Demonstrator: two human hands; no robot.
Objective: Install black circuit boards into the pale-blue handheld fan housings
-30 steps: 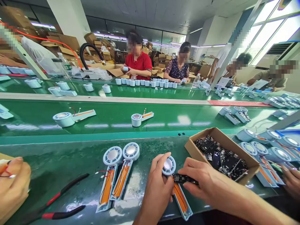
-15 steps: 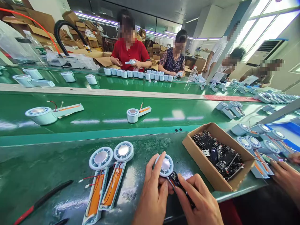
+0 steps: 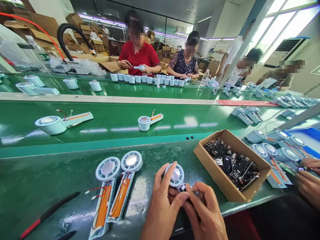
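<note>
My left hand (image 3: pixel 162 203) is closed around a light-blue handheld fan housing (image 3: pixel 176 176), its round slotted head with a silver disc facing up. At the handle below the head, my right hand (image 3: pixel 206 213) pinches with thumb and fingers. A small part of a circuit board (image 3: pixel 183 187) shows there; the fingers hide the rest of it and most of the handle. To the left lie two similar housings, a nearer one (image 3: pixel 107 170) and another (image 3: pixel 131 161), with orange strips in their handles and thin red wires.
A cardboard box (image 3: pixel 212 171) of black circuit boards (image 3: pixel 232 163) stands to the right. Beyond it are several more housings (image 3: pixel 270 150) and a co-worker's hands (image 3: pixel 308 181). A black-and-red tool (image 3: pixel 53 208) lies left. Housings sit on the green conveyor (image 3: pixel 115 116); people work across it.
The black circuit board, plainly visible in my right hand before, is now mostly hidden at the handle. My right hand has shifted slightly left, and the conveyor's housings have moved right.
</note>
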